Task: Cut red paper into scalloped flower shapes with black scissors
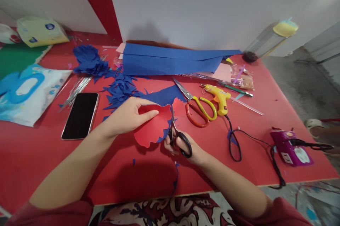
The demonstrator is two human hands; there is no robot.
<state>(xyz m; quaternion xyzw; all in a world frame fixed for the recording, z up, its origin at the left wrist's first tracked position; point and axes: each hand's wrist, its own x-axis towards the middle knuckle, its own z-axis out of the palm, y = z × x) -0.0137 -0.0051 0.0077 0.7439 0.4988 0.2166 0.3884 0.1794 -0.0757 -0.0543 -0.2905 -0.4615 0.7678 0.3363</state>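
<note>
My left hand [130,115] pinches a red paper piece with a scalloped edge [151,128], thumb on top. Blue paper [164,134] shows beneath it along the wavy right edge. In my right hand [186,144] is a pair of black-handled scissors [184,144], fingers through the loops. Their blades stand at the right edge of the red and blue paper. A smaller red scalloped piece [179,107] lies just beyond the blades. Larger scissors with red and yellow handles [199,109] rest on the table to the right, near a flat blue strip [166,95].
Blue scraps [120,86] and a crumpled blue paper flower [90,59] lie at the back left. A phone [80,116] and wipes pack [29,91] are at left. At right are a yellow glue gun [218,97], its cord, a purple box [290,148] and a bottle [268,40].
</note>
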